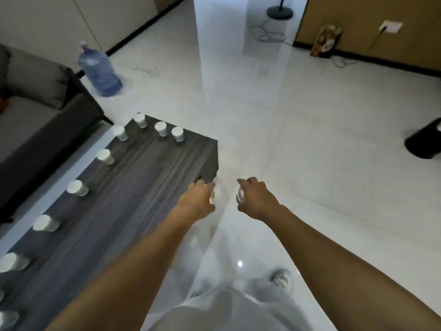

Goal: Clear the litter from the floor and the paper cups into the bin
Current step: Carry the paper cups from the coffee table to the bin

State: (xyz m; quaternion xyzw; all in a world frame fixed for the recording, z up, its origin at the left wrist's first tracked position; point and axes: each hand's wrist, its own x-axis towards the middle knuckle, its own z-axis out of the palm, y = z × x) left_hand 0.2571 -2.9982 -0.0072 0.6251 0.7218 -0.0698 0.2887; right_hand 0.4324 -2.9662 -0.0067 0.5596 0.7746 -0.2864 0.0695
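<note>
Left hand (199,198): fingers curled round a paper cup (212,196), held over the near right corner of the dark table (148,177).
Right hand (254,198): grips a second cup (240,195), over the white floor (310,130).
Bin (423,140): black, far right at the frame edge, well apart from both hands.
Nearer hand: the right, by my judgement.
Remaining cups (162,128): upright along the table's left and far edges.

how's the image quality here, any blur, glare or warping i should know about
Head view: wide-angle warping bends the table edges; dim, cool light; broad glare streaks run down the glossy floor; motion blur smears the left hand, right hand and the cup each holds; the bin at right is soft.
</note>
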